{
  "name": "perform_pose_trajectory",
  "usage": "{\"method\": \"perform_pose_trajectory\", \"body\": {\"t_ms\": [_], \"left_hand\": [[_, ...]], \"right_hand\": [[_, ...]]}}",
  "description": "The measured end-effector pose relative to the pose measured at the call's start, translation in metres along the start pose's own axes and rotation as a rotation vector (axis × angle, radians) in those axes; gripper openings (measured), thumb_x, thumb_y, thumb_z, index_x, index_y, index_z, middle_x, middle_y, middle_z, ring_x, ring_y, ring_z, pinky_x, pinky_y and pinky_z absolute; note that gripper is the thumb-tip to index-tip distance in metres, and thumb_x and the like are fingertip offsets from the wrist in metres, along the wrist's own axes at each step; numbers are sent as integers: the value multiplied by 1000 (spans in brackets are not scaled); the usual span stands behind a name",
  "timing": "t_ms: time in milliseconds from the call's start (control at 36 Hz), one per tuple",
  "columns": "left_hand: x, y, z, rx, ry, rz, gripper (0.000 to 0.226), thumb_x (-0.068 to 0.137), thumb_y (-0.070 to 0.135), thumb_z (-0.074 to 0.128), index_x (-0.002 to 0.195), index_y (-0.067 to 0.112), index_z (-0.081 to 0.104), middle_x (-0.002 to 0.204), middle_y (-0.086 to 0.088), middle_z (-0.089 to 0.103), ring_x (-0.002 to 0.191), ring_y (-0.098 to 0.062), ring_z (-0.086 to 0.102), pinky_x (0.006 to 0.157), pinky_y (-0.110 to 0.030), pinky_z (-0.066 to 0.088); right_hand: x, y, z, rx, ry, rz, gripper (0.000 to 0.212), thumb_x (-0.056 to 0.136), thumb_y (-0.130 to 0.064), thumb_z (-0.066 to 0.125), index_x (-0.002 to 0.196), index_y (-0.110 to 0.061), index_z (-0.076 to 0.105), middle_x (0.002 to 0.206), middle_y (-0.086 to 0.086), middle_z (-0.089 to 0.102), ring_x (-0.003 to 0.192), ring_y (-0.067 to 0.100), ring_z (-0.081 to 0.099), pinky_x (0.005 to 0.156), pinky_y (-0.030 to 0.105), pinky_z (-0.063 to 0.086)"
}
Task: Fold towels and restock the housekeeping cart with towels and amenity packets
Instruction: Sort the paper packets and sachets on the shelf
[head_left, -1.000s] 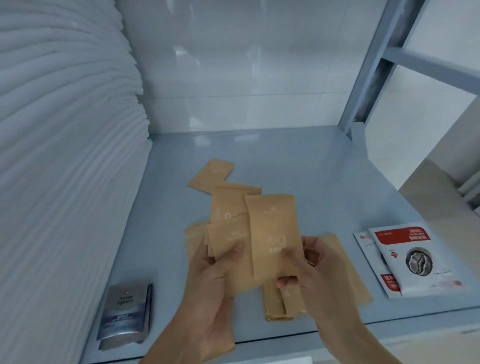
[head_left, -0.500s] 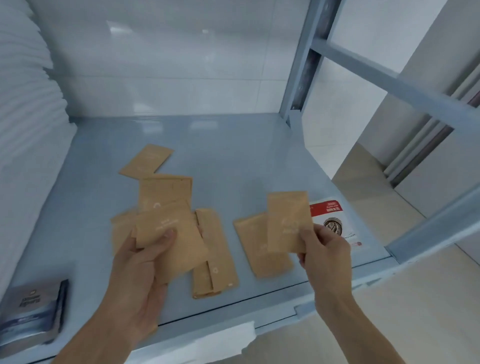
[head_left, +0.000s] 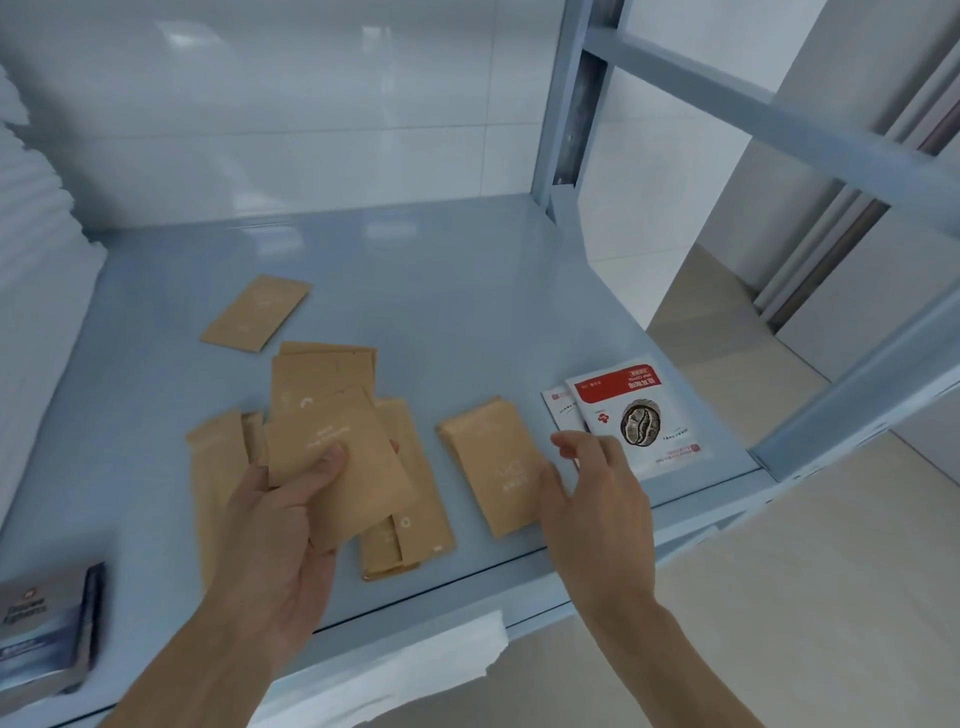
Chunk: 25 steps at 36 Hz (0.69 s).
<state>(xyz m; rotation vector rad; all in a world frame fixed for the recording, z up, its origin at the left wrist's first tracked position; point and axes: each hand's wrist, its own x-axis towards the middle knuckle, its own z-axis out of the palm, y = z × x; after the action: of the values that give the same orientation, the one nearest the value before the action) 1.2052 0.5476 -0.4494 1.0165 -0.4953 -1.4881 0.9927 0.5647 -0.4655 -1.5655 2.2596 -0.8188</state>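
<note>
Several brown paper amenity packets lie on the pale blue cart shelf (head_left: 426, 291). My left hand (head_left: 283, 525) is shut on one brown packet (head_left: 337, 457), held just above a loose pile of brown packets (head_left: 410, 525). My right hand (head_left: 597, 499) hovers with fingers apart at the right edge of a brown packet stack (head_left: 493, 462) lying flat on the shelf; it holds nothing. One single brown packet (head_left: 257, 314) lies apart, farther back on the left. White folded towels (head_left: 31, 291) are stacked at the left edge.
Red-and-white coffee sachets (head_left: 636, 415) lie at the shelf's right front corner. Dark blue-grey sachets (head_left: 47, 629) sit at the left front corner. A white towel edge (head_left: 431, 660) shows on the level below. Blue frame posts (head_left: 563, 109) stand at the back right.
My right hand carried a brown packet to the right, laid it on the stack on the shelf and let go. My left hand still holds its packet. The view swung right.
</note>
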Motion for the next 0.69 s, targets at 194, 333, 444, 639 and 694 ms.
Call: {"method": "perform_pose_trajectory", "body": {"t_ms": [194, 333, 444, 639, 694], "left_hand": [[1, 14, -4, -8, 81, 62, 35, 85, 11, 65, 120, 15, 67, 111, -3, 76, 97, -15, 74, 72, -25, 61], [7, 44, -20, -50, 219, 145, 41, 89, 8, 63, 130, 4, 61, 115, -20, 72, 102, -30, 73, 79, -36, 62], [16, 70, -35, -72, 362, 223, 31, 92, 2, 62, 122, 4, 63, 95, -11, 78, 83, -21, 77, 59, -27, 60], [29, 90, -54, -74, 509, 230, 40, 92, 5, 65, 131, 11, 59, 122, -4, 71, 112, -21, 68, 105, -39, 49], [32, 91, -58, -94, 514, 206, 40, 92, 6, 66, 130, 11, 59, 120, -5, 71, 111, -21, 68, 104, -38, 49]], "right_hand": [[-2, -9, 10, -47, -51, -211, 29, 98, -19, 48, 121, -21, 67, 110, -5, 61, 78, 14, 61, 67, 26, 48], [15, -43, 18, 131, 56, -280, 29, 94, -10, 52, 116, -21, 67, 100, -7, 64, 81, 9, 61, 73, 29, 52], [35, -93, 40, 224, -22, -376, 28, 91, -7, 55, 111, -23, 67, 104, -10, 63, 70, 3, 55, 75, 30, 50], [67, -173, 99, 96, -329, -530, 50, 92, -9, 53, 141, -18, 47, 132, 5, 52, 110, 22, 59, 93, 32, 45], [77, -188, 120, 11, -388, -604, 55, 94, -12, 53, 147, -15, 38, 139, 5, 46, 124, 23, 49, 98, 36, 43]]}}
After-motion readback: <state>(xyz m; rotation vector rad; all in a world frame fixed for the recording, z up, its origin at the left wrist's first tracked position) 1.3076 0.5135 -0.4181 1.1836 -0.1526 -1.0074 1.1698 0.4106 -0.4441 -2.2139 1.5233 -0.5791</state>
